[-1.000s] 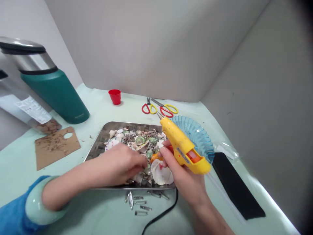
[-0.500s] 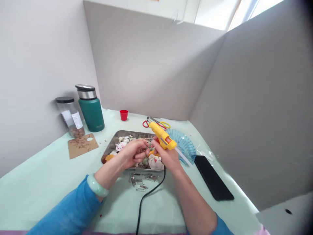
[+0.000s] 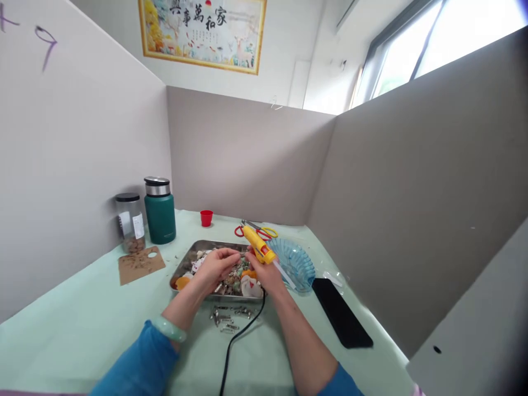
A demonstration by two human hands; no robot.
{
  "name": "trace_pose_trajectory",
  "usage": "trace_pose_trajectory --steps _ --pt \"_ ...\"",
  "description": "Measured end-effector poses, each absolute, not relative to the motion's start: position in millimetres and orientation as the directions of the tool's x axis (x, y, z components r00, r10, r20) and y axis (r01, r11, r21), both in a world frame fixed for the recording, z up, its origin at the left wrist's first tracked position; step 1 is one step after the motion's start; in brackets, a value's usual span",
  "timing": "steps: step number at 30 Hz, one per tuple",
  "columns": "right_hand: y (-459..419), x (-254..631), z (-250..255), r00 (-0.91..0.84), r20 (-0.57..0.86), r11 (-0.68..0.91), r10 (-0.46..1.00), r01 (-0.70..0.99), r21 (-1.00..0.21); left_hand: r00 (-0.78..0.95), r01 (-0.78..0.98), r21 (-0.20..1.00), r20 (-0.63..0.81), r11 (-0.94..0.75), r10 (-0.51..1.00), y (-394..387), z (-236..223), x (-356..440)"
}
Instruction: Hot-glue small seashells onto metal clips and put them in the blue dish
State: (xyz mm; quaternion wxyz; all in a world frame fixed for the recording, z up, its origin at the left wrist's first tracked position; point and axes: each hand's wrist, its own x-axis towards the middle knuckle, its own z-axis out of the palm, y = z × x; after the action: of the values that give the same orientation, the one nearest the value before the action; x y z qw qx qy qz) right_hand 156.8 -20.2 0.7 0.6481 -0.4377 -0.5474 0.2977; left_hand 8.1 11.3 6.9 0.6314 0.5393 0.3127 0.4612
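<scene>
R hand [image 3: 267, 273] is wrapped round the grip of a yellow glue gun [image 3: 258, 246], fingers closed on it; gun sits above the far right part of the tray [image 3: 185, 259], nozzle aimed up and away toward the scissors [image 3: 256, 230]; a clear glue stick pokes out the back end toward the blue dish [image 3: 295, 264]; black cord [image 3: 239, 341] runs from under the hand down over the table [image 3: 74, 324] toward the person.

L hand [image 3: 216, 265] is over the tray, fingers bent, tips pinched near the gun's nozzle side; looks like sth small is between the fingertips but too small to tell what; can't say how tight the pinch is. L wrist has a pale green bangle [image 3: 169, 329]; both sleeves blue.

Tray is metal, holds a heap of shells [image 3: 243, 283], mixed colours, incl. a big white one at the near right corner and an orange bit at the near left. Just in front of the tray, on the table: a scatter of metal clips [image 3: 225, 319].

Blue dish is just R of the tray, touching or nearly; black phone [image 3: 340, 319] lies flat further R, near the dish; clear plastic wrap [image 3: 335, 278] behind the phone. Red cup [image 3: 207, 218] stands at the back, apart from the tray. Green flask [image 3: 159, 210] and a clear jar [image 3: 130, 222] stand side by side at back left; brown card [image 3: 140, 265] lies in front of them. Grey partitions on three sides; framed picture [image 3: 202, 30] on the wall behind.
</scene>
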Motion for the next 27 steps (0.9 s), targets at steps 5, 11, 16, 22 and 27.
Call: trace_pose_trajectory --steps 5,11,16,22,27 --pt "-15 156 -6 0.22 0.484 0.467 0.847 0.129 -0.875 0.353 -0.229 0.972 0.124 -0.042 0.927 4 9 8" --pt "-17 156 -3 0.218 0.469 0.457 0.856 0.105 -0.883 0.28 -0.15 0.972 0.219 -0.183 0.935 -2 13 12" --pt "-20 154 1 0.228 0.435 0.429 0.871 0.076 -0.9 0.254 -0.105 0.941 0.338 -0.322 0.906 1 7 13" --pt "-18 154 -4 0.229 0.481 0.462 0.846 0.133 -0.877 0.163 -0.033 0.931 0.363 -0.363 0.917 5 4 14" --pt "-22 159 5 0.242 0.381 0.397 0.892 -0.021 -0.918 0.101 -0.192 0.962 0.218 -0.196 0.971 9 7 6"
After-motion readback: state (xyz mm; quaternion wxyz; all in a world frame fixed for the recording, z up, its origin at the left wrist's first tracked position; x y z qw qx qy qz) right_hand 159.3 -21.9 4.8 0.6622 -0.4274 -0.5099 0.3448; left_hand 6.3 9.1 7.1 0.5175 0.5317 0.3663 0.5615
